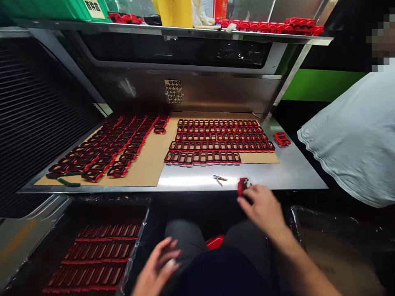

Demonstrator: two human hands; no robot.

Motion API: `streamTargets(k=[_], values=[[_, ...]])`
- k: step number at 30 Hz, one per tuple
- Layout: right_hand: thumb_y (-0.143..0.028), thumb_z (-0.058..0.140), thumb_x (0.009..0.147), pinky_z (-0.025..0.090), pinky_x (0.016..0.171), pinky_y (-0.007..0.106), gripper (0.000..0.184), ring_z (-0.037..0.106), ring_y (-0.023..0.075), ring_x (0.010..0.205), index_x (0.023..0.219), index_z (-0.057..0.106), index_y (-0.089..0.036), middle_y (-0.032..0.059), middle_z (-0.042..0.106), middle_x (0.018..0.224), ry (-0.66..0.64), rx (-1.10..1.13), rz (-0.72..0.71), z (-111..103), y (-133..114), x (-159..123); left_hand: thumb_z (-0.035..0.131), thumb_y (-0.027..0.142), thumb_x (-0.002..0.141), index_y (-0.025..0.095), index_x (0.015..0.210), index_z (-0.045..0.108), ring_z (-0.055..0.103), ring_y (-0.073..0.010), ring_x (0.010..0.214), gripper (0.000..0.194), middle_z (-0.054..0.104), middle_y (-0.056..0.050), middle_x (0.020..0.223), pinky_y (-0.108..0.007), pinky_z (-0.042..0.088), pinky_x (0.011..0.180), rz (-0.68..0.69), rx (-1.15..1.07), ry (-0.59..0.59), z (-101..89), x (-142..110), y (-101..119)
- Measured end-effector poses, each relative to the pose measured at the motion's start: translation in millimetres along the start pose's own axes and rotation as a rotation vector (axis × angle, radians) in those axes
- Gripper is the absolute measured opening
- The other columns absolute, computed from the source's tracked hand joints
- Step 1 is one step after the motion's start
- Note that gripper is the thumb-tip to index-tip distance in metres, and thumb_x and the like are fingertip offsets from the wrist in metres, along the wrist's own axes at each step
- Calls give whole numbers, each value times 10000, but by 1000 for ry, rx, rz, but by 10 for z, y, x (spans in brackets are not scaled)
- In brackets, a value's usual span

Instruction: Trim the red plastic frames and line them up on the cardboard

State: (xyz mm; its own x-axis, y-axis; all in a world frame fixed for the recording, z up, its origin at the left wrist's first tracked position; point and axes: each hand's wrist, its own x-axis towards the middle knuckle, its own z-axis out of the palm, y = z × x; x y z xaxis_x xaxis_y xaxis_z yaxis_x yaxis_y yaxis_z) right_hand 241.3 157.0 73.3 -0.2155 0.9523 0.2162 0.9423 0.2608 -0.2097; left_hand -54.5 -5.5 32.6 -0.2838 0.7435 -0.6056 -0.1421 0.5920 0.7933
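My right hand (262, 207) is at the table's front edge, its fingers closed on a small red and black plastic frame (242, 186), blurred by motion. Left of it, nail clippers (220, 179) lie unfolded on the bare metal. Low over my lap, my left hand (160, 263) hangs with its fingers apart and nothing in them. Rows of similar red and black frames (212, 135) stand on cardboard in the middle of the table. More of them (114, 144) cover the cardboard on the left.
Green-handled pliers (69, 181) lie at the table's left front corner. A lined box (145, 222) with rows of frames is below left; another lined box (327, 246) is below right. Two or so red parts (281, 139) lie at right, near a person in a white shirt (354, 127). A shelf (197, 31) spans above.
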Motion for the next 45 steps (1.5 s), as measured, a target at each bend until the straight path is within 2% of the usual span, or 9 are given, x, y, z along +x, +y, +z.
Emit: streamTargets(k=[2,4,7,11,15,19,28,32,45], values=[[-268,730,816,562,742,342,49,621,270,954,863,732,-252,85,693,1000,-67,156,-241,132,-441,-373,890,599,522,281,1218,619,652,-323,1152,812,642,-90,1335,-408,592,874,47,-347,-161,546,149,124],[-193,729,801,586,747,358,122,633,267,924,912,729,-242,82,706,992,-102,204,-355,268,-784,-629,914,481,561,189,1056,684,697,-266,1020,619,726,-116,1125,-337,578,843,-15,-473,-261,992,280,234],[-159,661,846,599,817,423,251,641,314,1056,1084,719,-214,131,705,1156,-44,227,-362,369,-907,-808,910,353,581,148,840,693,701,-169,783,395,740,-47,815,-250,565,729,-112,-541,-276,1296,420,318],[-184,652,870,552,979,458,487,612,304,1218,1349,597,-251,146,573,1423,-10,539,-333,286,-568,-883,894,325,583,142,789,690,629,-119,560,343,693,-6,650,-218,521,535,-249,-505,-307,1241,453,351],[-379,834,737,489,1078,454,903,556,302,1318,1515,391,-259,146,484,1512,-336,1147,-34,253,-344,-842,922,332,559,95,862,735,656,-169,591,428,713,-66,680,-260,531,553,-317,-492,-545,1186,256,416],[-426,852,704,435,1126,446,826,548,297,1327,1427,498,-240,125,544,1461,-445,1417,71,335,-415,-825,912,397,597,100,838,736,679,-163,673,421,718,-59,699,-263,551,716,-274,-514,-647,1170,141,467],[-302,818,689,476,1081,441,712,566,284,1265,1348,554,-245,96,614,1315,-330,868,40,92,-494,-844,682,688,749,183,987,626,551,-117,421,561,598,42,574,-222,440,424,-147,-252,-465,889,183,272],[-323,813,714,461,1100,458,705,506,296,1335,1355,536,-228,117,588,1347,-352,812,-10,77,-500,-842,779,467,734,147,889,670,613,-105,575,371,684,-17,728,-209,486,567,-131,-190,-445,845,149,284],[-306,855,681,446,1115,516,742,428,328,1397,1335,517,-216,117,598,1351,-362,793,-89,122,-512,-898,855,434,682,157,986,593,599,-87,533,488,640,7,779,-177,475,462,-202,-162,-658,803,90,269]])
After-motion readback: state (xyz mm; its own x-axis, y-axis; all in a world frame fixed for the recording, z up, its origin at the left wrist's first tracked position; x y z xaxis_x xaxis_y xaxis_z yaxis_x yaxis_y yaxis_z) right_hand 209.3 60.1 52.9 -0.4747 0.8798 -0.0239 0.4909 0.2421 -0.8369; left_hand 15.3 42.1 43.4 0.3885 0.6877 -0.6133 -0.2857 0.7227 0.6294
